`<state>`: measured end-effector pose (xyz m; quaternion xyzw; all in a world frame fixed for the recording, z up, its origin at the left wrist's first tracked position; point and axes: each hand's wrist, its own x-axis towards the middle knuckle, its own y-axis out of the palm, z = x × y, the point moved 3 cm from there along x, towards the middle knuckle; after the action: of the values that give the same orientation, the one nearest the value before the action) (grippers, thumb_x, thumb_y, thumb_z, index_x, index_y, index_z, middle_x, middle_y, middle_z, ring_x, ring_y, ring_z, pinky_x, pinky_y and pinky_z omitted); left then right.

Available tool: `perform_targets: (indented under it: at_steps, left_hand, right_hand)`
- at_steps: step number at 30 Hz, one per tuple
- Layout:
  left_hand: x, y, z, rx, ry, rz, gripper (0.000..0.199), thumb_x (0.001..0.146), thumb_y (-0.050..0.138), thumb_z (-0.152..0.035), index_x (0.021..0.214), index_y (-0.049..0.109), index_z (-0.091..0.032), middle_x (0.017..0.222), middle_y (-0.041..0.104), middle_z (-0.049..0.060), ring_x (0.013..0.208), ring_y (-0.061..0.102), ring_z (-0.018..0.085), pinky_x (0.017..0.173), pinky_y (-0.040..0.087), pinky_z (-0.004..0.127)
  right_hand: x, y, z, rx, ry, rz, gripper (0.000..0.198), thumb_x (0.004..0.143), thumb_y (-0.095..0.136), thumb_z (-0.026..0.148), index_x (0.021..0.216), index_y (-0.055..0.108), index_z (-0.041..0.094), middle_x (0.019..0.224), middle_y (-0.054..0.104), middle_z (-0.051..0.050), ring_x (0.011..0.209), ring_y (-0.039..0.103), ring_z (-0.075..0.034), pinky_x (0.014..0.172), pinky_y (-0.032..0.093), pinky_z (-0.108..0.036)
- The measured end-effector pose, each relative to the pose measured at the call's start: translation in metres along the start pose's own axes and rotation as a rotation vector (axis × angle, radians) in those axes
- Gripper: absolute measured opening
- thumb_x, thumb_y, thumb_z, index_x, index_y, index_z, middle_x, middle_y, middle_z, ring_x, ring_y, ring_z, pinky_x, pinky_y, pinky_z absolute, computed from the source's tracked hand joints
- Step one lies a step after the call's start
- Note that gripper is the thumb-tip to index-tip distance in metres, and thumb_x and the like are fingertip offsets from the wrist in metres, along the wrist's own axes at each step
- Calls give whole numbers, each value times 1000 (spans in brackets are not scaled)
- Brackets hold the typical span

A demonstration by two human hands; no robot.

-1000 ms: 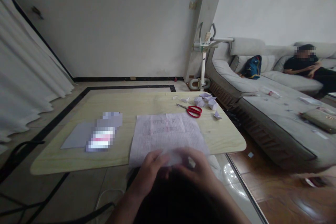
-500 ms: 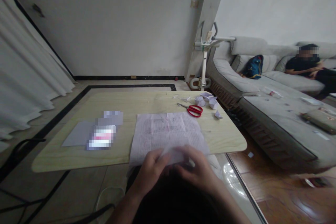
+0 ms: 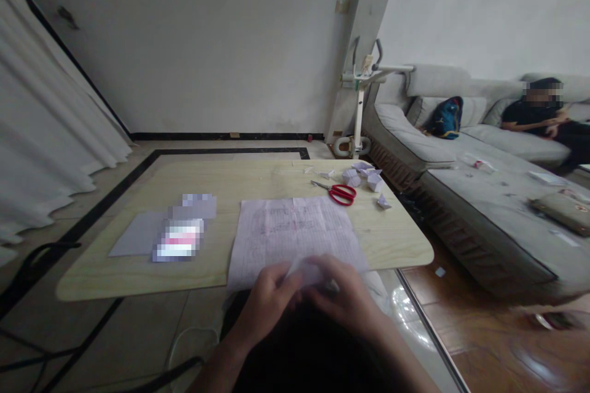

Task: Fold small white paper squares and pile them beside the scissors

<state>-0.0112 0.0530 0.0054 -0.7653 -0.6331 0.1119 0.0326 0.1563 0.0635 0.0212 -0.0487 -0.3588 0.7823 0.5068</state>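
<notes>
A small piece of white paper [image 3: 308, 272] is held between my two hands, close to my body at the table's near edge. My left hand [image 3: 273, 295] pinches its left side with the thumb on top. My right hand [image 3: 342, 290] grips the right side, fingers curled around it; the paper's exact shape is blurred. Under and beyond the hands lies a large printed sheet [image 3: 295, 227], creased and partly hanging over the near edge. Red-handled scissors [image 3: 342, 194] rest at its far right corner. Several folded paper pieces [image 3: 352, 177] sit behind the scissors.
The wooden table [image 3: 396, 239] carries a white sheet [image 3: 138, 234] and a pixelated bright object [image 3: 179, 239] on its left. A grey sofa [image 3: 488, 209] with a blue backpack [image 3: 446, 118] stands to the right, where a person [image 3: 537, 110] sits. White exercise equipment [image 3: 358, 104] stands behind the table.
My fingers have shifted slightly around the paper, the right-hand fingers closing in a little. The scissors, the folded pieces and the large sheet stay in place.
</notes>
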Motion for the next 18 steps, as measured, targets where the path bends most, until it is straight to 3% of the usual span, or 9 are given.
perform_targets:
  at_steps: [11, 18]
  left_hand:
    - [2, 1, -3, 45, 31, -17, 38, 92, 51, -42, 64, 54, -17, 56, 51, -3, 54, 49, 12, 51, 36, 22]
    - [1, 2, 0, 19, 5, -40, 36, 92, 50, -43, 66, 53, -18, 57, 52, -4, 55, 51, 13, 52, 39, 22]
  right_hand:
    - [1, -2, 4, 5, -9, -24, 38, 81, 65, 14, 117, 58, 24, 94, 66, -4, 79, 62, -19, 69, 50, -31]
    - [2, -1, 5, 108, -111, -105, 25, 86, 62, 10, 108, 64, 22, 93, 65, -5, 84, 62, -18, 72, 51, -30]
